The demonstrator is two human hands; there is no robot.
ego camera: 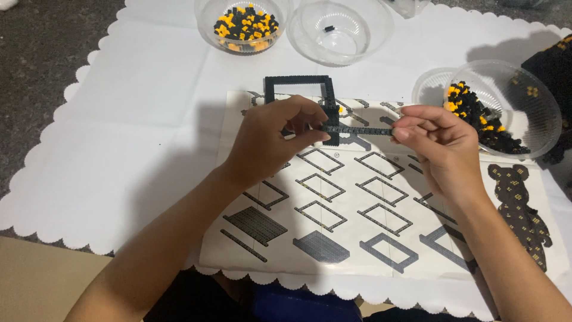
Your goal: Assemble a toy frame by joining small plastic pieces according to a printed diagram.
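A thin black strip of small building bricks [357,130] is held level between both hands above a printed instruction sheet [369,197]. My left hand [271,140] pinches its left end; my right hand [435,143] pinches its right end. Just behind the strip a black rectangular brick frame [298,80] lies on the sheet, partly hidden by my left hand. The sheet shows drawings of frames and plates and a dark bear figure [518,209] at the right.
A white scalloped mat [119,119] covers the table. A clear bowl of black and yellow bricks [244,25] stands at the back, a nearly bare clear bowl [339,30] beside it. A tilted clear bowl of black and yellow bricks [494,113] lies right.
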